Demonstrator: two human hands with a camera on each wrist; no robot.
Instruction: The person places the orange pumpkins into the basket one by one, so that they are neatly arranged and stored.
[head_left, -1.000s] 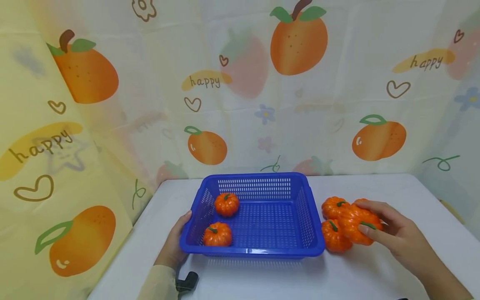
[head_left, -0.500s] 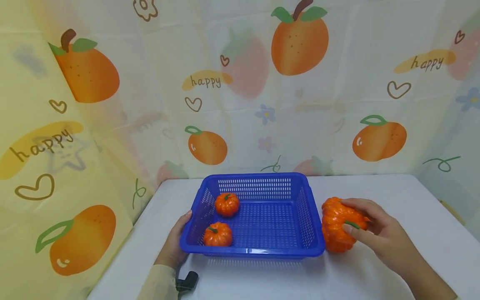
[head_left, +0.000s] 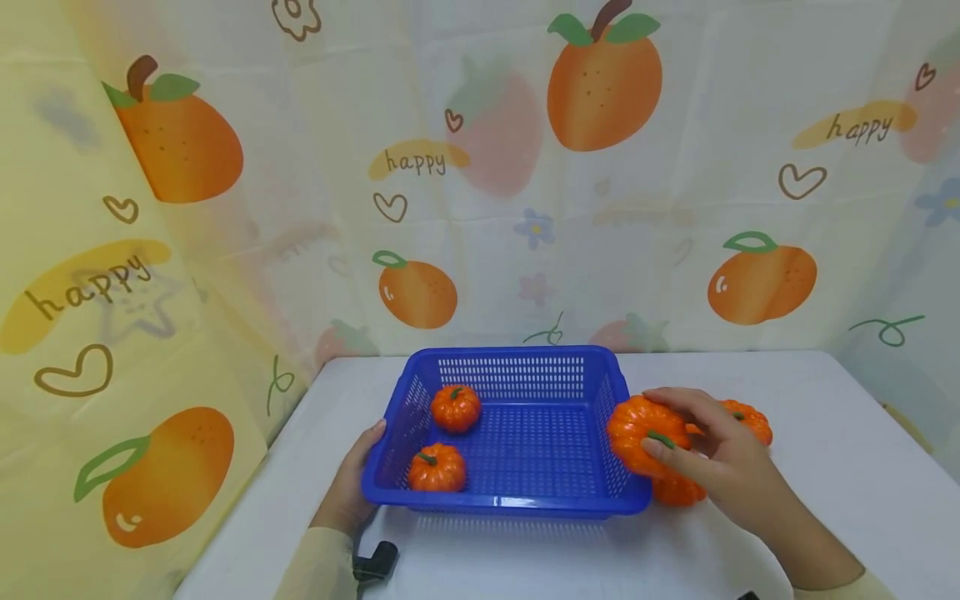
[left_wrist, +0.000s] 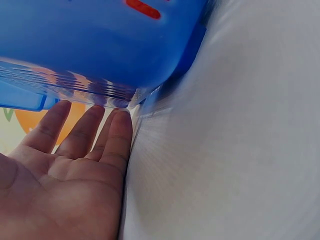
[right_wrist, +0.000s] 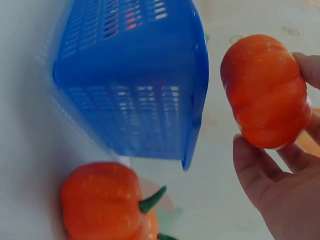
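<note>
In the head view my right hand [head_left: 738, 467] holds a small orange toy pumpkin [head_left: 637, 435] with a green stem, thumb near the stem and fingers behind. This pumpkin overlaps the right rim of a blue plastic basket [head_left: 510, 502]; the right wrist view has the pumpkin [right_wrist: 265, 92] raised, beside the rim. My left hand [head_left: 351, 479] is at the basket's left side. Its fingers [left_wrist: 82, 135] extend with their tips at the basket wall. Two more pumpkins, one at the back [head_left: 455, 410] and one at the front [head_left: 437, 471], sit in the basket's left part.
Right of the basket, one pumpkin [head_left: 678, 492] lies partly hidden under the held one, and another pumpkin [head_left: 752, 421] shows behind my right hand. A black object [head_left: 377, 562] is by my left wrist. A fruit-print cloth [head_left: 495, 250] hangs behind the white table [head_left: 480, 562].
My right hand has carried its pumpkin leftward, from over the other pumpkins to the basket's right rim. The left hand and basket have stayed in place.
</note>
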